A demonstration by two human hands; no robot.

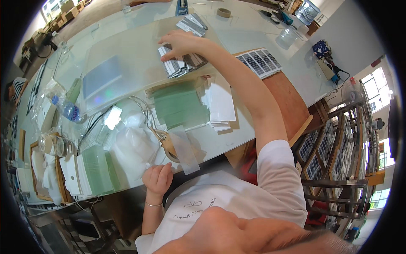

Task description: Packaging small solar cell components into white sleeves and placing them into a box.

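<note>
My right hand [182, 44] reaches far across the table, thumb and fingers apart over a loose pile of dark and silvery strips [179, 67]. A second bunch of such strips [192, 24] lies just beyond it. Both rest on a large translucent sheet [139, 46]. Close to my body, my left hand [157, 181] is closed with its fingers curled; what it holds, if anything, is hidden. Beside it, a narrow translucent strip [185, 151] hangs over the table's front edge, partly covering a tan object with wires [168, 146]. Green sheets [179, 103] and white cards [221, 101] lie between my hands.
On the left are a water bottle [67, 109], crumpled clear plastic [134, 144], more green sheets [99, 169] and a wooden tray [65, 192]. A gridded dark panel [259, 62] lies on a brown board [283, 95] at right. A tape roll [223, 12] sits farther back. A rack [334, 152] holds panels.
</note>
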